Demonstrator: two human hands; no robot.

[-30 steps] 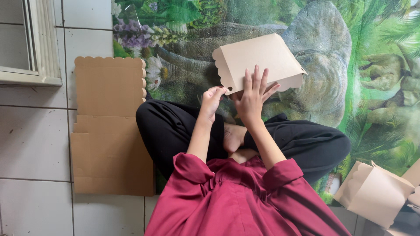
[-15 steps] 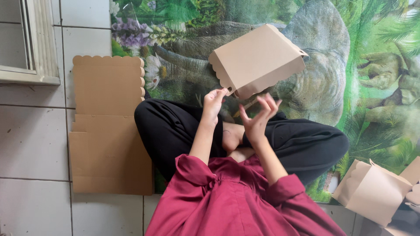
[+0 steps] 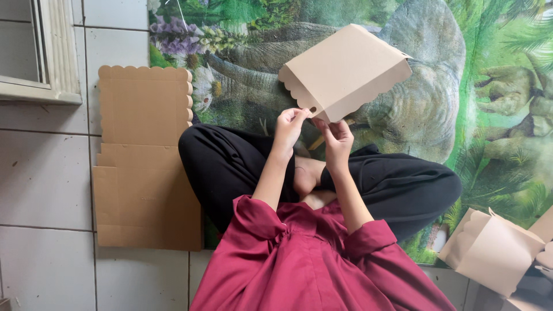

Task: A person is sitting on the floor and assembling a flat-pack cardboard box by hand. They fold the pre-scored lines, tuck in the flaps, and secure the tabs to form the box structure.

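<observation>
Half-folded beige cardboard box with scalloped edge (image 3: 344,70): light, stiff, creasable. Left hand (image 3: 288,124), right hand (image 3: 337,133) pinch-grip lower corner; best held by edges.

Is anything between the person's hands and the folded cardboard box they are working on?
Nothing visible. The left hand and right hand both already pinch the lower corner of the cardboard box, held up over the lap. The flat cardboard stack lies apart on the tiles to the left.

right hand (image 3: 337,135): off box face, now pinching corner | cardboard box (image 3: 344,70): tilted flatter
</observation>
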